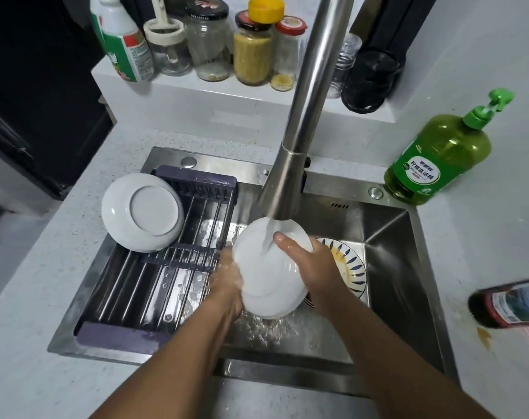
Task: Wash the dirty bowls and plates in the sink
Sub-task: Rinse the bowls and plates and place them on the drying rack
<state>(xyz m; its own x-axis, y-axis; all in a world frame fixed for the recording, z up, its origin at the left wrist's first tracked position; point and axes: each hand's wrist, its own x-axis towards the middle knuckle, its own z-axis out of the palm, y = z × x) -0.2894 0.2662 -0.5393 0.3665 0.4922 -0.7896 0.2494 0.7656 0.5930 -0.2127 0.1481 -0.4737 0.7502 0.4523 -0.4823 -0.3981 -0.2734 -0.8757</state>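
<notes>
— Steel sink (402, 267), tap (282, 189) running: which step are you on?
— Rinsing. Your left hand (226, 279) and right hand (310, 261) fingers grasp the white bowl (267, 273) under the stream.
— Next?
— Probably set it on the rack (166, 267) beside the upturned plate (142, 211); the patterned plate (347, 261) waits underneath.

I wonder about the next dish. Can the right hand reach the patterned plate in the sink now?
Probably not at once: the right hand is busy on the white bowl, which covers part of the patterned plate. The plate lies just beside that hand.
</notes>
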